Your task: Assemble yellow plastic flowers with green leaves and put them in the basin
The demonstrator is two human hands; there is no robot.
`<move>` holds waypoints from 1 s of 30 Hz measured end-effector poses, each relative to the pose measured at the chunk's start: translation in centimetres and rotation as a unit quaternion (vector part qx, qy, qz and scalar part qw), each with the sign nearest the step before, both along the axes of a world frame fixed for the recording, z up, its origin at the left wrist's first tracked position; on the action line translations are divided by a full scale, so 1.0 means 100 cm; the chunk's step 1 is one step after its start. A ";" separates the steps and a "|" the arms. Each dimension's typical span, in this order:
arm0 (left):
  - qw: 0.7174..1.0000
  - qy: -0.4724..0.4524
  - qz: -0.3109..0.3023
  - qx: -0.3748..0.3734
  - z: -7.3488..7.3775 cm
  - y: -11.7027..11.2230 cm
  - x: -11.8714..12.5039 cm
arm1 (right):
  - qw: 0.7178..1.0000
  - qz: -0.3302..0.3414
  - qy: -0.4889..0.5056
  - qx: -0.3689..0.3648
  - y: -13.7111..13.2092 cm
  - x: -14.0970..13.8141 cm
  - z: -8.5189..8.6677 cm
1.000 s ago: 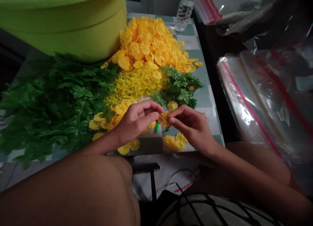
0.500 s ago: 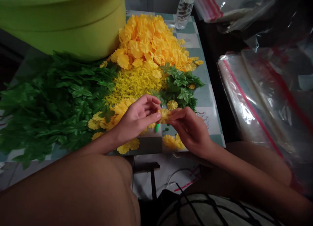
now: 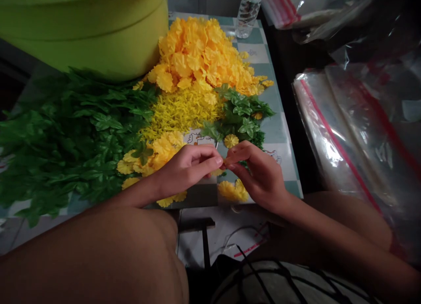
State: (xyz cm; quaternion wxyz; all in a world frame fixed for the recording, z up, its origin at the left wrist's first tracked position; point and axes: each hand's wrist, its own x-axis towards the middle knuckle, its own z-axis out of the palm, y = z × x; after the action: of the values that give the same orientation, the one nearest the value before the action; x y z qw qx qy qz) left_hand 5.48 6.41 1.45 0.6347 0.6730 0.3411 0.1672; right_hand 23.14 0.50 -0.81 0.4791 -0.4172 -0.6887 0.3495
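Observation:
Close together over the front of the table, both hands pinch at a yellow artificial flower, which is mostly hidden by the fingers. My left hand has its thumb and curled fingers closed at the flower's left side. On the other side, my right hand grips with thumb and forefinger, their tips almost touching the left ones. A thin shiny pin-like tip shows just above the left fingers; its lower part is hidden. A single yellow flower piece lies just beyond the right hand.
Yellow petal pieces form a heap at the back, with yellow stamens before it. Green leaves cover the left. A lime-green tub, a water bottle and clear plastic bags stand around.
My left fingers have curled in and lowered slightly around the flower. The flower, facing up earlier, is now mostly covered. The green handle below the hands is now hidden.

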 end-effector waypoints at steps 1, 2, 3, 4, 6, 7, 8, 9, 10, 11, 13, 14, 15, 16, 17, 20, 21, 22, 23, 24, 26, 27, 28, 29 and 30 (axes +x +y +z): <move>1.000 0.006 0.004 0.008 0.000 0.000 0.001 | 1.000 -0.001 -0.008 0.004 -0.001 0.000 0.000; 1.000 0.014 0.007 0.016 0.001 0.000 0.002 | 1.000 -0.005 -0.013 0.006 -0.002 -0.001 0.000; 0.999 0.022 0.008 0.023 0.001 -0.001 0.003 | 1.000 -0.012 -0.015 0.006 -0.002 -0.002 0.000; 0.999 0.027 0.007 0.028 0.002 -0.001 0.004 | 1.000 -0.021 -0.012 0.006 -0.003 -0.002 0.000; 0.999 0.033 0.006 0.034 0.004 -0.001 0.005 | 0.999 -0.031 0.009 0.003 -0.005 -0.004 0.000; 0.999 0.031 0.007 0.038 0.005 -0.002 0.006 | 0.999 -0.032 0.027 -0.002 -0.005 -0.005 0.000; 0.999 0.026 0.007 0.046 0.006 -0.002 0.006 | 0.998 -0.031 0.054 -0.013 -0.006 -0.006 0.000; 0.998 0.018 0.007 0.061 0.007 -0.002 0.006 | 0.995 -0.030 0.086 -0.036 -0.007 -0.007 0.002; 0.996 0.006 0.005 0.087 0.008 -0.002 0.005 | 0.989 -0.028 0.124 -0.071 -0.008 -0.008 0.004; 0.993 -0.003 0.005 0.122 0.009 -0.001 0.004 | 0.979 -0.027 0.166 -0.111 -0.009 -0.009 0.006; 0.978 -0.013 0.019 0.209 0.009 -0.001 0.001 | 0.950 -0.027 0.245 -0.192 -0.010 -0.009 0.013; 0.968 -0.013 0.029 0.249 0.008 0.000 -0.001 | 0.934 -0.028 0.280 -0.220 -0.009 -0.008 0.016; 0.960 -0.008 0.040 0.279 0.008 0.000 -0.002 | 0.920 -0.031 0.310 -0.239 -0.008 -0.007 0.020; 0.954 0.001 0.048 0.297 0.007 0.000 -0.004 | 0.908 -0.035 0.336 -0.249 -0.007 -0.006 0.023; 0.950 0.007 0.052 0.307 0.005 0.000 -0.004 | 0.898 -0.036 0.355 -0.259 -0.005 -0.004 0.025; 0.956 0.019 0.012 0.292 0.000 0.000 -0.002 | 0.866 -0.018 0.396 -0.304 0.000 0.001 0.029; 0.963 0.023 -0.010 0.270 -0.002 0.000 0.000 | 0.853 -0.006 0.409 -0.324 0.002 0.002 0.029; 0.970 0.030 -0.039 0.239 -0.004 -0.001 0.002 | 0.840 0.007 0.420 -0.344 0.002 0.003 0.028; 0.977 0.040 -0.077 0.196 -0.006 -0.001 0.003 | 0.828 0.019 0.428 -0.361 0.003 0.003 0.028; 0.980 0.052 -0.122 0.146 -0.008 -0.001 0.005 | 0.820 0.030 0.435 -0.372 0.002 0.004 0.027; 0.971 0.074 -0.226 0.032 -0.010 -0.002 0.007 | 0.812 0.045 0.438 -0.383 0.001 0.004 0.027; 0.956 0.084 -0.281 -0.026 -0.010 -0.002 0.007 | 0.812 0.050 0.437 -0.384 0.000 0.003 0.026; 0.935 0.093 -0.332 -0.082 -0.009 -0.003 0.008 | 0.814 0.054 0.434 -0.382 -0.001 0.003 0.026; 0.913 0.096 -0.374 -0.131 -0.009 -0.004 0.008 | 0.819 0.056 0.430 -0.375 -0.002 0.003 0.025; 0.894 0.094 -0.406 -0.167 -0.010 -0.005 0.009 | 0.826 0.059 0.424 -0.366 -0.003 0.002 0.025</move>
State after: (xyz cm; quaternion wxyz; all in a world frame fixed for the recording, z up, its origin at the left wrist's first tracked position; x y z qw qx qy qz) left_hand 6.36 5.95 0.47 0.7151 0.6499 0.1194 -0.2283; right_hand 23.36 0.22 1.67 0.5145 -0.3316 -0.2621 0.7461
